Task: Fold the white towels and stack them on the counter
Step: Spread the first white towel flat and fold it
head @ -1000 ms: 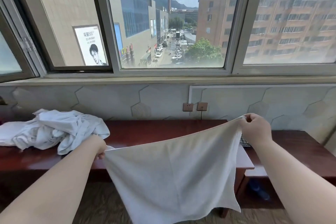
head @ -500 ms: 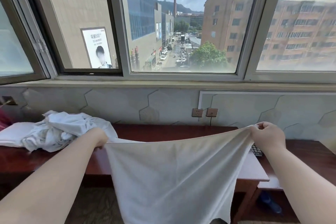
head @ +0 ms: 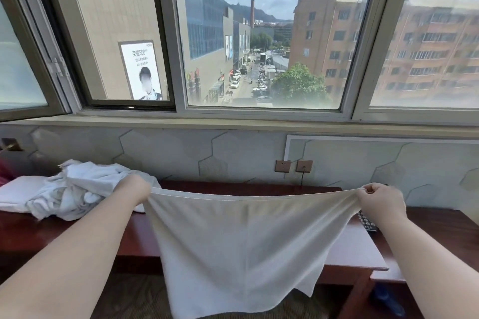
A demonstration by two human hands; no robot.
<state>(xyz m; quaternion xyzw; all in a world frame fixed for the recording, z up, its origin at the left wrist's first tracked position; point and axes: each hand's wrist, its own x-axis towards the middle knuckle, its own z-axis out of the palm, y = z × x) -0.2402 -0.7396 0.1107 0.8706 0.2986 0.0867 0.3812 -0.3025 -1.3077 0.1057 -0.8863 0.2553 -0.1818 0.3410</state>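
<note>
Window-side wooden counter [head: 350,248], frame center: left hand [head: 134,189] & right hand [head: 381,199] pinch top corners of white towel [head: 241,254], stretched w/ its body hanging; unfolded pile [head: 70,189] at left.

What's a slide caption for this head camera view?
Left hand and right hand stretch the white towel by its corners at the counter, beside a crumpled pile.

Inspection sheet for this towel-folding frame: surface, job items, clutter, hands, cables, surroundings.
Surface: dark red wooden counter below the window sill.
Job's things: white towel held spread, hanging before the counter; towel pile crumpled at counter's left.
Clutter: remote control by the right hand, partly hidden.
Grippers: left hand and right hand each grip a top corner.
Cables: dark cable drops from a wall socket.
Surroundings: window onto a street; hexagon-patterned wall.
</note>
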